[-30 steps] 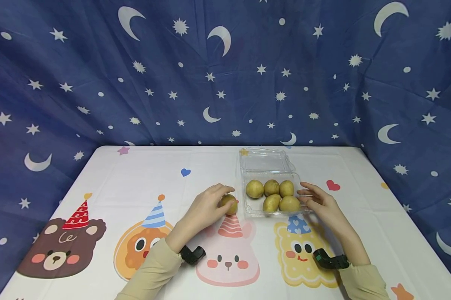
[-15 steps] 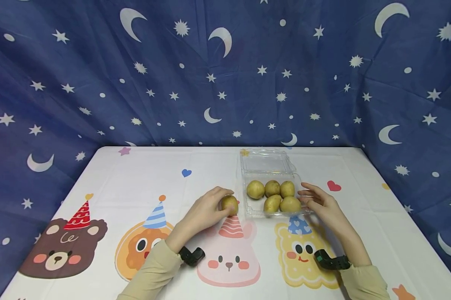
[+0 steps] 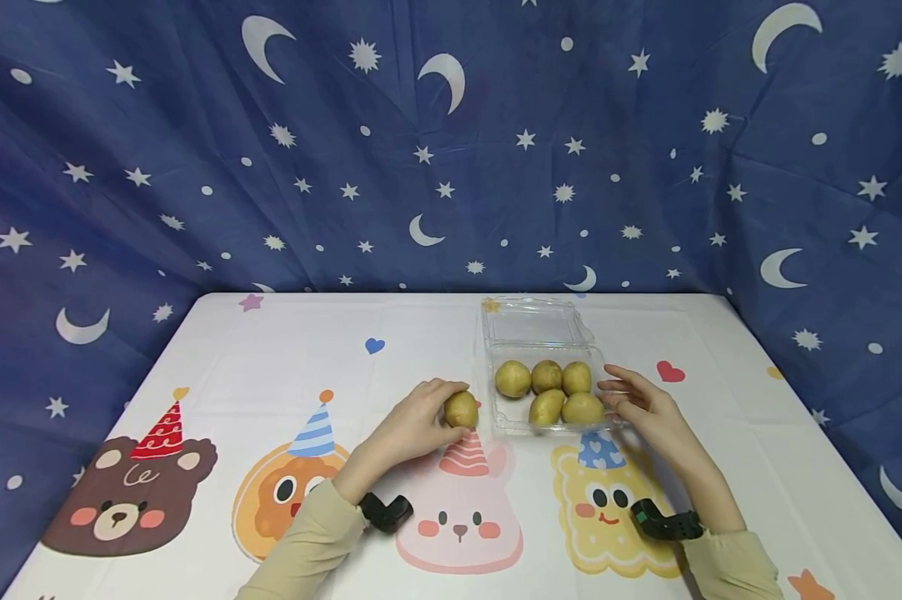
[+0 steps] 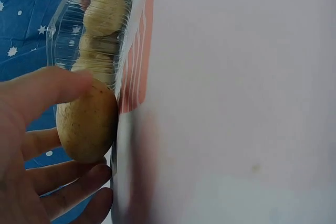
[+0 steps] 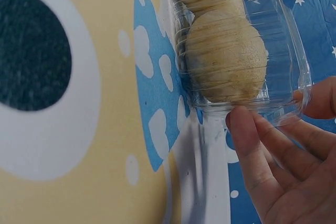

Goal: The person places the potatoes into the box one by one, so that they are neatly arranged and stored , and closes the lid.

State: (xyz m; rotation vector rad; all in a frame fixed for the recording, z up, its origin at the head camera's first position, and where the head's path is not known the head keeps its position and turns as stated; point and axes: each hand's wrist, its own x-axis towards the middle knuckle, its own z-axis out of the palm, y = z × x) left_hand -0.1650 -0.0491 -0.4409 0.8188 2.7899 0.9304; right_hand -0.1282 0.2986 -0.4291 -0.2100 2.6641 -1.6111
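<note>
One potato (image 3: 461,410) rests on the tablecloth just left of a clear plastic clamshell box (image 3: 496,414). My left hand (image 3: 421,421) holds it loosely, fingers and thumb curved around it; in the left wrist view the thumb (image 4: 79,85) lies at its upper edge and other fingers are close beneath. Several more potatoes (image 3: 546,377) lie in the box, with a gap at its front left. Relaxed, my right hand (image 3: 646,406) touches the box's right end; in the right wrist view the thumb (image 5: 243,127) rests against the end wall and another fingertip meets the rim.
The box's lid (image 3: 529,322) is folded back flat toward the rear. A white tablecloth (image 3: 301,333) with cartoon animal prints covers the table. Behind it hangs a dark blue curtain (image 3: 331,108) with moons and stars. A black strap device sits on each wrist.
My left thumb has slid from in front of the potato toward its near side, so more of the potato shows. The potato, box and right hand look unmoved; the view shifts slightly.
</note>
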